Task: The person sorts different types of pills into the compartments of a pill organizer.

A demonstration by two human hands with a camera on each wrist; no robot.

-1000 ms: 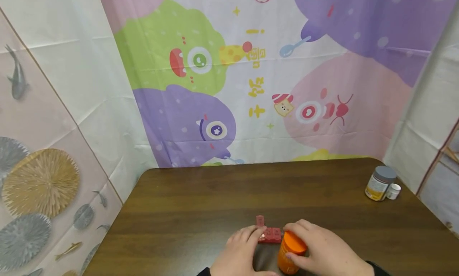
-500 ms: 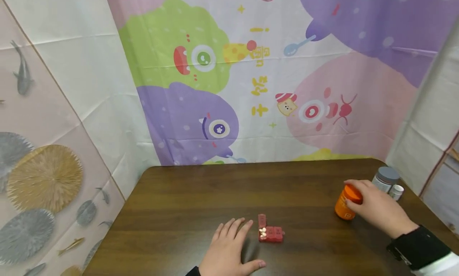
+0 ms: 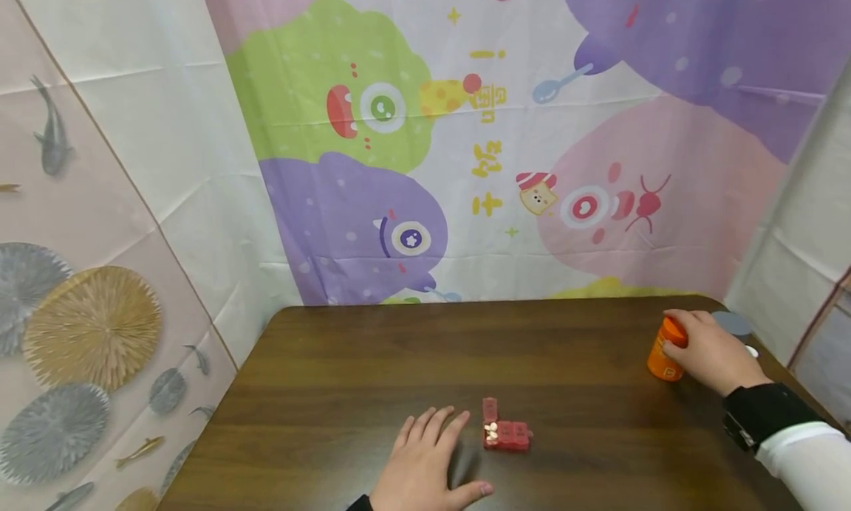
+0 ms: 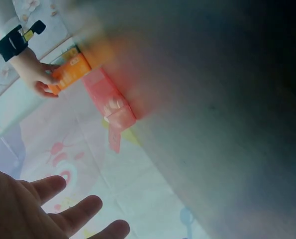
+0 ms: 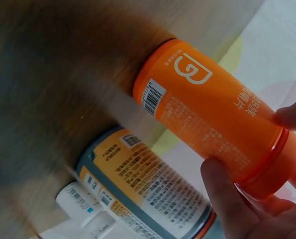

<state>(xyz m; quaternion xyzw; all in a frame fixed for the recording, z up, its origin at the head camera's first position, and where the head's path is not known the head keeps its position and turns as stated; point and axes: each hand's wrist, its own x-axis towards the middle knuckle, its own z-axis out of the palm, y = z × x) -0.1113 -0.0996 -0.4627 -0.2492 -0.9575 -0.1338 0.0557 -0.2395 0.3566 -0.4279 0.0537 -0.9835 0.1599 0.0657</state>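
Note:
My right hand [image 3: 714, 352] grips an orange pill bottle [image 5: 207, 114] around its capped end, upright at the table's far right. Thumb and fingers show around the cap and upper body in the right wrist view. Nearer the front, my left hand [image 3: 422, 463] lies with fingers spread, holding nothing. Just right of it sits a small red pill organizer [image 3: 512, 436]. One of its lids [image 3: 490, 409] stands flipped back, and white pills [image 3: 491, 432] fill that compartment.
Beside the orange bottle stands a larger grey-lidded jar [image 5: 148, 184] with a yellow and white label. A small white bottle [image 5: 83, 206] is next to it. The brown wooden table [image 3: 372, 363] ends at a printed cloth backdrop [image 3: 372, 201].
My right hand has carried the orange bottle from beside the pill organizer to the far right, near the jar. My left hand has drawn back from the organizer and spread its fingers.

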